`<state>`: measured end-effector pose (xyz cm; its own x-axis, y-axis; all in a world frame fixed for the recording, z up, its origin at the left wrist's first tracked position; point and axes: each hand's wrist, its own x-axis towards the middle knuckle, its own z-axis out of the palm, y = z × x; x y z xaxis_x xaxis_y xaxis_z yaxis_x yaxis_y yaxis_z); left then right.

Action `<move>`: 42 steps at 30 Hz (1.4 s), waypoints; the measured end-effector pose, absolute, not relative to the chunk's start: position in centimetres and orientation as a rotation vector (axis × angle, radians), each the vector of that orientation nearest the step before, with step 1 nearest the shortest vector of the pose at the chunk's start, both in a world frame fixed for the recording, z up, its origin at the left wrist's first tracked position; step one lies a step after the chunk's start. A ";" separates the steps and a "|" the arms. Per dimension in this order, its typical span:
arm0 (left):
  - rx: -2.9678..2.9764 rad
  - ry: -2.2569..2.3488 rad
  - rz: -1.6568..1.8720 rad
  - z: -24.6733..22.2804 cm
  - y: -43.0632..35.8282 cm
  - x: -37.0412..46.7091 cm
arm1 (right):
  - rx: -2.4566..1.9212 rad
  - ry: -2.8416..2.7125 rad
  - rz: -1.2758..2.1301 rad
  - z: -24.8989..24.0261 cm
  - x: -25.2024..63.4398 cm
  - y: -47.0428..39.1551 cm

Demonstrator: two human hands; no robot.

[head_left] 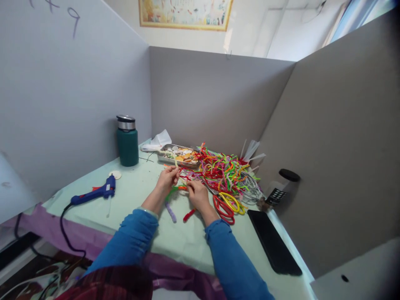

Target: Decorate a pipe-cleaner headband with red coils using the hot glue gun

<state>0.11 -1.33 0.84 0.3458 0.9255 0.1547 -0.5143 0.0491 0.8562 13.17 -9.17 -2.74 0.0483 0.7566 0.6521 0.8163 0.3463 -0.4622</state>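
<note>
i am finding the pale fuzzy stem above the worktop, its visible length running from the pinching left hand toward the metal tray; the right hand is sitting farther off, its grip unclear.

At the desk, someone in blue sleeves pinches a pale fuzzy strand in the left hand, the right hand close beside it, its grip too small to make out. Just beyond sit a metal tray of small discs and a bright tangle of fuzzy stems. Red-and-yellow-handled scissors lie by the right hand, a blue glue gun well off left, near a green flask.
</note>
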 end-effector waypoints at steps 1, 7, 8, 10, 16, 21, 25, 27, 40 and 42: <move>0.991 0.521 1.177 0.9 -1.3 0.1 | -1.422 -1.716 -0.090 -2.7 13.1 -9.2; 0.750 0.442 1.333 1.6 -1.1 -0.6 | -1.473 -1.726 -0.102 -2.6 13.1 -9.2; 0.698 0.440 1.363 1.8 -1.0 -0.7 | -1.489 -1.710 -0.106 -2.7 13.2 -9.1; 0.620 0.448 1.410 2.0 -0.9 -1.0 | -1.522 -1.674 -0.117 -2.8 13.5 -9.0; 0.591 0.472 1.427 2.1 -0.7 -1.6 | -1.648 -1.564 -0.198 -2.8 14.7 -9.0; 0.748 0.432 1.388 1.4 -0.5 -1.8 | -1.710 -1.516 -0.227 -2.8 15.3 -8.9; 0.671 0.437 1.482 1.3 -0.3 -1.7 | -1.724 -1.511 -0.229 -2.5 15.3 -9.0; 0.614 0.445 1.521 1.4 -0.2 -1.8 | -1.723 -1.532 -0.226 -2.0 15.5 -9.4; 0.333 0.511 1.565 2.0 0.0 -2.3 | -2.606 -1.248 -0.046 2.0 22.3 -19.2; 0.363 0.520 1.549 1.8 0.1 -2.2 | -2.633 -1.307 -0.006 1.3 22.0 -19.1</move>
